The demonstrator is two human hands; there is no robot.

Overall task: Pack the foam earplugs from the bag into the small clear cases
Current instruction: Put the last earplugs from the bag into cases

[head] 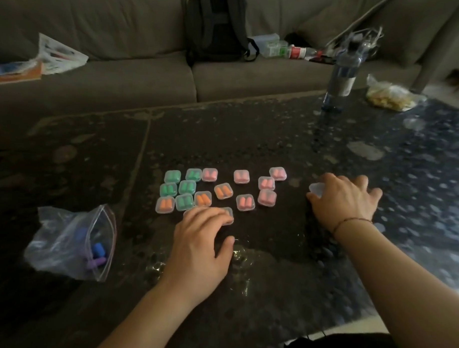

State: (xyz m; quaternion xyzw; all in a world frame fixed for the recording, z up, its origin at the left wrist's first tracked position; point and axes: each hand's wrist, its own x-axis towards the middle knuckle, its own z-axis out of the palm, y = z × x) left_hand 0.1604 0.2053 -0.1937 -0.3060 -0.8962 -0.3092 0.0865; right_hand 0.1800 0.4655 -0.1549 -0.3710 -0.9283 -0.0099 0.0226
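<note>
Left hand [204, 234] laid spread over a filled case [228, 213]; right hand [346, 201] curled on an empty clear case [315, 190]; cases judged light, rigid, slippery, best pinched at opposite edges; earplugs [97, 251] soft.

Backpack [215, 25] on sofa [96, 73]; water bottle [342, 73] on table [276, 139]

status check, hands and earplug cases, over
Left hand fingers resting on near cases. Right hand over an empty clear case. Filled cases grouped mid-table. Bag open at left, blue and purple earplugs inside.
</note>
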